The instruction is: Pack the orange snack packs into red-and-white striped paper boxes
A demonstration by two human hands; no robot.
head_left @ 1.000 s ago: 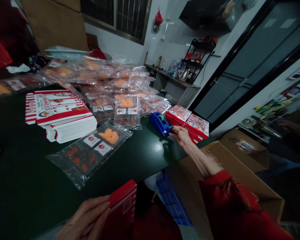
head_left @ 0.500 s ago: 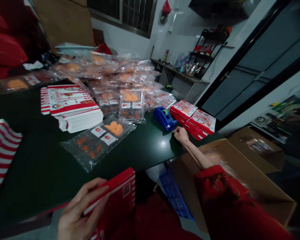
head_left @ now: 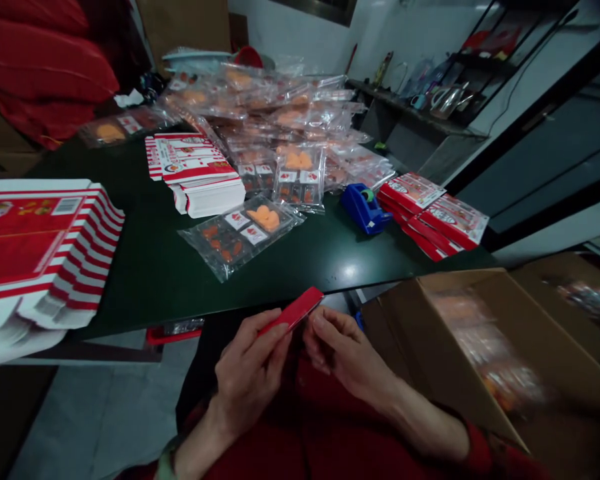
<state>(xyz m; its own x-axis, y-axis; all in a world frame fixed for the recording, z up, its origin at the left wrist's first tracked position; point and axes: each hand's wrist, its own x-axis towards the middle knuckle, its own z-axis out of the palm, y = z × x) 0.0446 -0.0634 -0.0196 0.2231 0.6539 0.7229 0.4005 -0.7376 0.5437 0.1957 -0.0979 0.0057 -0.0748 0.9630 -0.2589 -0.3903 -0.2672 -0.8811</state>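
Carton in the left hand: red on its upturned side.
Tape dispenser beyond the right hand: blue, green inside.
Tabletop ahead of both hands: dark green (one whitish patch of glare).
Flat carton stack left of the hands: red and white stripes, red top panel.
Plastic packet ahead of the left hand: orange and brown pieces, white cards with red marks.
Cardboard box right of the hands: brown.
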